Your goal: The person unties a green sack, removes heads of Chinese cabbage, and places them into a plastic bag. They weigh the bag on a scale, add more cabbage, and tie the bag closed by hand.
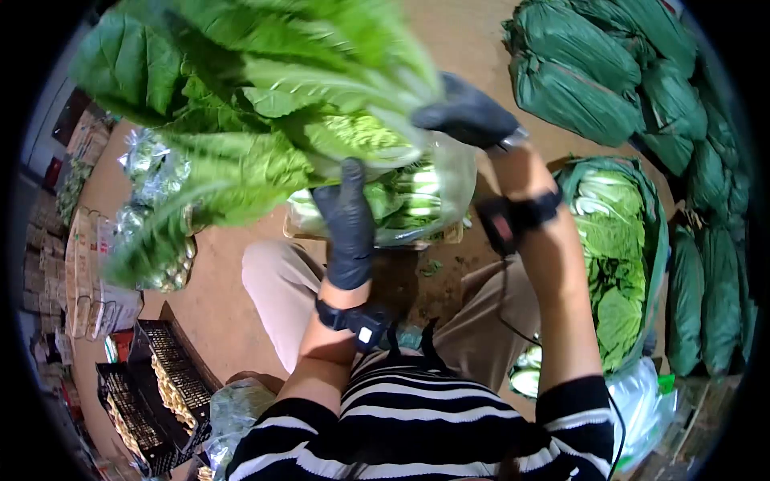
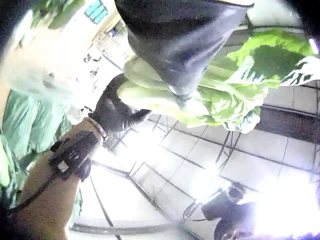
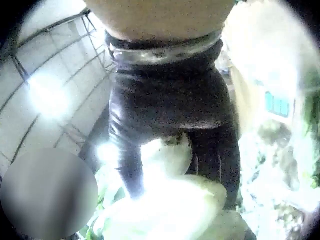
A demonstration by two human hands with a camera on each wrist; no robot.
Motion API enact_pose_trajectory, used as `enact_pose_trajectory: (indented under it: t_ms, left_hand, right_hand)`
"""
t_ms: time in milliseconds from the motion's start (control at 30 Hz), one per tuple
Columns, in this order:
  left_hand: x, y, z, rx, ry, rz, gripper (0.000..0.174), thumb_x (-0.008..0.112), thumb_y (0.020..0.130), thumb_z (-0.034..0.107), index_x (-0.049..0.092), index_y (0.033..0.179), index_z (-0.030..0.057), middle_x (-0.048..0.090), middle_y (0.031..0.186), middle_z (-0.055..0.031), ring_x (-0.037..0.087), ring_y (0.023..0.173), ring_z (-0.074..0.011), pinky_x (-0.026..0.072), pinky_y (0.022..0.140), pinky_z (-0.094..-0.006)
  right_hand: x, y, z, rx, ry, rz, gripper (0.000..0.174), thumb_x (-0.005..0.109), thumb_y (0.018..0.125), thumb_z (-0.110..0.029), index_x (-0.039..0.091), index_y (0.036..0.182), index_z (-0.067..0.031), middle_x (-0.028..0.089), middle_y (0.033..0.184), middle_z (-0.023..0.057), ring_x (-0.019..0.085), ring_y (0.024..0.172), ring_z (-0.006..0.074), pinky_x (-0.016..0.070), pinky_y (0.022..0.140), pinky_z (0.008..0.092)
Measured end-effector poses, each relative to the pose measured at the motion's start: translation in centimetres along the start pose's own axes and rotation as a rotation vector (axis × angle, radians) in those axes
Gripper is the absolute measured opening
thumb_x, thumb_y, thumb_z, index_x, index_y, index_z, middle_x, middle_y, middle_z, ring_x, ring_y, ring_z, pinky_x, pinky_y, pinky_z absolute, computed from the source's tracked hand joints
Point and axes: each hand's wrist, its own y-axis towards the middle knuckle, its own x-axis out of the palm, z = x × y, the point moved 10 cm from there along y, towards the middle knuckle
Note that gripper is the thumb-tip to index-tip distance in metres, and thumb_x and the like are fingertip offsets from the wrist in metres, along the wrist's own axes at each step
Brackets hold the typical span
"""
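Observation:
A large Chinese cabbage (image 1: 361, 104) with loose green outer leaves and pale ribs is held up between both black-gloved hands. My right hand (image 1: 469, 112) grips its pale base; in the right wrist view the fingers (image 3: 212, 155) curl round the white stalk end. My left hand (image 1: 346, 228) holds the near side from below, thumb up along the stalks, its other fingers partly hidden by the leaves. In the left wrist view the cabbage (image 2: 200, 102) lies between the two hands. Below it stands a plastic-lined crate (image 1: 454, 233) with more pale-stalked greens inside.
To the right lies a green-wrapped bundle of cabbages (image 1: 613, 264), with stacked green sacks (image 1: 577, 88) beyond. Bagged vegetables (image 1: 156, 232) sit on the floor at left. Black crates (image 1: 156, 393) stand at lower left, and a clear plastic bag (image 1: 642, 409) lies at lower right.

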Motion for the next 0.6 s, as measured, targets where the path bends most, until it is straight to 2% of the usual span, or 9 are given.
enact_pose_trajectory:
  t_ms: [133,167,200,267,333,367,467,500,600]
  left_hand:
    - [-4.2,0.3,-1.3,-0.165,0.242,-0.145,0.032,0.061,0.076,0.016,0.052,0.101,-0.0028,0.056,0.096,-0.0068,0.049,0.085,-0.0123,0.0379,0.08,-0.0266]
    - [-6.4,0.4,-3.7,-0.278,0.352,-0.132,0.035,0.064,0.073,0.015,0.053,0.101,-0.0032,0.055,0.098,-0.0079,0.049,0.086,-0.0131,0.0378,0.081,-0.0263]
    - [-6.5,0.2,-5.6,-0.324,0.246,-0.135,0.037,0.065,0.073,0.017,0.053,0.101,-0.0044,0.056,0.099,-0.008,0.051,0.084,-0.0137,0.0386,0.08,-0.0258]
    - [-6.8,-1.2,-10.4,-0.528,0.228,-0.131,0.039,0.062,0.076,0.021,0.052,0.104,-0.004,0.055,0.101,-0.0082,0.052,0.084,-0.0157,0.0402,0.079,-0.0272]
    - [-4.4,-5.8,-15.9,-1.031,-0.161,-0.041,0.045,0.059,0.078,0.024,0.045,0.111,-0.0017,0.05,0.108,-0.0103,0.053,0.089,-0.0192,0.0398,0.084,-0.0288]
    - [-3.6,-4.7,-17.2,-0.484,0.319,-0.494,0.045,0.058,0.079,0.022,0.042,0.114,0.0008,0.049,0.11,-0.0111,0.05,0.094,-0.0197,0.04,0.086,-0.0302]
    - [-2.5,-7.0,-27.0,-0.72,-0.317,-0.174,0.04,0.061,0.075,0.033,0.053,0.104,0.0061,0.054,0.098,-0.0073,0.052,0.087,-0.0176,0.0448,0.076,-0.0297]
    - [-2.7,-8.0,-29.5,-0.827,-0.418,-0.12,0.043,0.06,0.075,0.034,0.051,0.106,0.0064,0.053,0.101,-0.0076,0.052,0.089,-0.0187,0.0452,0.077,-0.0304]
    - [-2.8,-9.6,-32.7,-1.291,-0.704,0.066,0.049,0.059,0.076,0.037,0.045,0.111,0.0067,0.052,0.105,-0.0075,0.052,0.091,-0.0205,0.0459,0.078,-0.0321]
  right_hand:
    - [4.7,3.7,4.3,0.153,0.209,-0.11,0.054,0.071,0.063,-0.015,0.048,0.109,-0.0002,0.058,0.095,0.008,0.055,0.084,0.0159,0.0456,0.073,0.0244]
    - [0.6,1.9,6.1,0.53,-0.542,0.115,0.053,0.071,0.062,-0.013,0.048,0.108,-0.0003,0.057,0.093,0.0072,0.053,0.084,0.016,0.0452,0.07,0.0255]
    - [2.1,3.9,9.4,0.174,0.137,-0.141,0.048,0.07,0.062,-0.011,0.051,0.104,-0.001,0.057,0.092,0.0063,0.051,0.083,0.0147,0.0444,0.067,0.0257]
    - [-3.2,2.8,14.6,0.315,-0.416,-0.127,0.042,0.064,0.064,-0.008,0.053,0.104,-0.0014,0.056,0.099,0.0057,0.052,0.085,0.0135,0.0432,0.069,0.0248]
    - [-7.6,0.1,18.0,0.655,-0.203,0.073,0.033,0.062,0.067,-0.008,0.055,0.099,-0.0028,0.056,0.096,0.0042,0.052,0.082,0.0127,0.0434,0.068,0.0243]
    - [-7.8,0.4,15.9,0.302,-0.71,-0.213,0.031,0.061,0.068,-0.009,0.056,0.098,-0.0043,0.056,0.096,0.0055,0.052,0.081,0.0137,0.0434,0.069,0.0248]
    - [-11.8,-2.9,19.5,-0.144,-1.156,-0.551,0.027,0.062,0.068,-0.014,0.058,0.094,-0.0079,0.057,0.092,0.0113,0.054,0.079,0.019,0.0442,0.069,0.0279]
    - [-15.5,-3.8,22.0,0.578,-0.774,-0.162,0.029,0.061,0.068,-0.019,0.058,0.094,-0.0071,0.058,0.09,0.0128,0.055,0.078,0.0203,0.0461,0.065,0.0295]
    - [-17.8,-5.2,24.4,0.803,-0.782,0.123,0.037,0.06,0.07,-0.028,0.056,0.099,-0.0055,0.058,0.087,0.0076,0.054,0.074,0.0145,0.047,0.057,0.0267]
